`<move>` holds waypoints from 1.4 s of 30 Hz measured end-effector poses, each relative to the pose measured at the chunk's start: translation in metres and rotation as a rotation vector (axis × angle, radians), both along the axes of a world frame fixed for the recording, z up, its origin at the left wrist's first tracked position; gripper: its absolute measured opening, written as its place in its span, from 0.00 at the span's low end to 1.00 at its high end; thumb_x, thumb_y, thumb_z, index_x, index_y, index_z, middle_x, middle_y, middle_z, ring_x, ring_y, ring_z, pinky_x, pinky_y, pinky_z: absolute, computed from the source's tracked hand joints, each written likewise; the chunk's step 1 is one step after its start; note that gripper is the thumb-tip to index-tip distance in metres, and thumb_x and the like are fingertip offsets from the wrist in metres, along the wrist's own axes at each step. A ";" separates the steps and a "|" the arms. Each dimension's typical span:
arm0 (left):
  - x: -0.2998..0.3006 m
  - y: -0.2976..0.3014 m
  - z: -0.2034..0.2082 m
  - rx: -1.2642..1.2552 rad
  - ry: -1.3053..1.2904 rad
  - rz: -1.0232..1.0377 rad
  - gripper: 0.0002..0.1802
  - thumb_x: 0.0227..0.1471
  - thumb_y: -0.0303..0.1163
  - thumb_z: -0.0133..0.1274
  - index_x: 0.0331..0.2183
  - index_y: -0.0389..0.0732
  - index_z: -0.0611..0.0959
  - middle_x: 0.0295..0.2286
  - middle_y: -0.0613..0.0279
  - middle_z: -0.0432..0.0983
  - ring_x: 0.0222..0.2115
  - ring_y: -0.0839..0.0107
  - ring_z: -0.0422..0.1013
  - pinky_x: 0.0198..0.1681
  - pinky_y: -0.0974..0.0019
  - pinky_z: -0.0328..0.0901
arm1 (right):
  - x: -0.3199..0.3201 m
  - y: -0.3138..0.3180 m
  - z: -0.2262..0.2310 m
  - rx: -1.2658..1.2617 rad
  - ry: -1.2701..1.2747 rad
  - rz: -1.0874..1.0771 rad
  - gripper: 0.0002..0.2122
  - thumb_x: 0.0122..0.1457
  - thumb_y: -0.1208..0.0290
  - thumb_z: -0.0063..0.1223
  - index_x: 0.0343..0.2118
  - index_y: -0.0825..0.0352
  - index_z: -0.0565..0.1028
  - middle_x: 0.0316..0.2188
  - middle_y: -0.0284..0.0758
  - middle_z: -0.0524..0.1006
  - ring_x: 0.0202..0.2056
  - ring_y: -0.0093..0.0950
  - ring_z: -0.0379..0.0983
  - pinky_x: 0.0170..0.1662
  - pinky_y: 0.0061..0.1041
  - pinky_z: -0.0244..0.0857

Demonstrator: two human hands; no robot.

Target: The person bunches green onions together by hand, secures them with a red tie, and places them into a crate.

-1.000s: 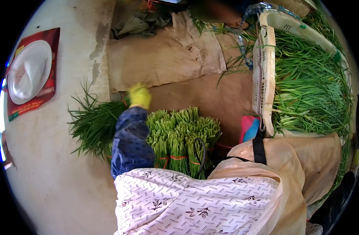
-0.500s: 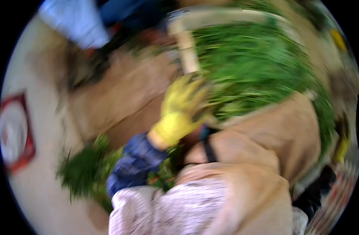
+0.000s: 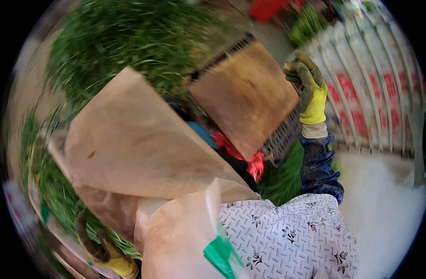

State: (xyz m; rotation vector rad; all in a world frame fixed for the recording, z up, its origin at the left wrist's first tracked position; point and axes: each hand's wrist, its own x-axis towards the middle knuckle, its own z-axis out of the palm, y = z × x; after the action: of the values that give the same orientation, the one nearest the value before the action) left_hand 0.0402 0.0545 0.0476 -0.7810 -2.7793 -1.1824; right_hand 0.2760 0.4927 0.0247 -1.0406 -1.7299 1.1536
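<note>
My right hand [image 3: 310, 88], in a yellow glove with a dark coated palm, is raised at the upper right. Its fingers are loosely bent and nothing shows in them. It is nearest to a brown board [image 3: 245, 95] lying on a dark woven plastic crate [image 3: 285, 135]. Down at the lower left, my left hand [image 3: 104, 251] wears a matching glove, its fingers apart beside long green grass-like stalks [image 3: 59, 200]. I see nothing held there, though part of the hand is cut off by my beige apron [image 3: 129, 135].
A larger heap of green stalks [image 3: 124, 42] lies at the upper left. Red shiny plastic [image 3: 255, 165] sits beside the crate. On the right stands a ribbed white panel [image 3: 371, 88] with red markings, over pale floor [image 3: 380, 200]. A red object [image 3: 267, 8] is at the far edge.
The view has swung round to the right, bringing the board, crate and ribbed panel in. My left hand, earlier near the middle, is now at the lower left; my right hand has come into view.
</note>
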 end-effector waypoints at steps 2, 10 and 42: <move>-0.037 0.030 -0.001 -0.060 -0.084 0.025 0.23 0.58 0.42 0.48 0.51 0.40 0.73 0.47 0.50 0.73 0.46 0.55 0.69 0.53 0.57 0.62 | 0.022 0.003 -0.021 0.045 -0.240 -0.134 0.16 0.64 0.64 0.46 0.44 0.73 0.75 0.28 0.34 0.78 0.29 0.23 0.74 0.34 0.22 0.69; -0.074 0.083 0.024 -0.241 0.316 -0.408 0.18 0.59 0.42 0.49 0.40 0.36 0.81 0.40 0.55 0.77 0.41 0.58 0.72 0.46 0.59 0.66 | 0.183 -0.181 -0.090 -1.022 -0.792 -0.258 0.10 0.56 0.66 0.53 0.37 0.65 0.79 0.21 0.30 0.77 0.19 0.20 0.72 0.23 0.18 0.63; -0.065 0.040 0.010 -0.220 0.163 -0.408 0.19 0.61 0.29 0.42 0.52 0.29 0.71 0.50 0.48 0.71 0.50 0.57 0.68 0.55 0.59 0.61 | 0.197 -0.256 -0.147 -1.183 -0.565 -0.204 0.09 0.58 0.67 0.52 0.30 0.69 0.75 0.18 0.29 0.73 0.18 0.18 0.68 0.21 0.19 0.62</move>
State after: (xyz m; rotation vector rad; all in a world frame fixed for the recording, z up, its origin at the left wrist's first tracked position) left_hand -0.0248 0.0946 0.0575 -1.4480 -2.7189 -0.8047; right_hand 0.4728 0.2365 -0.1226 -2.3527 -1.1456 1.9083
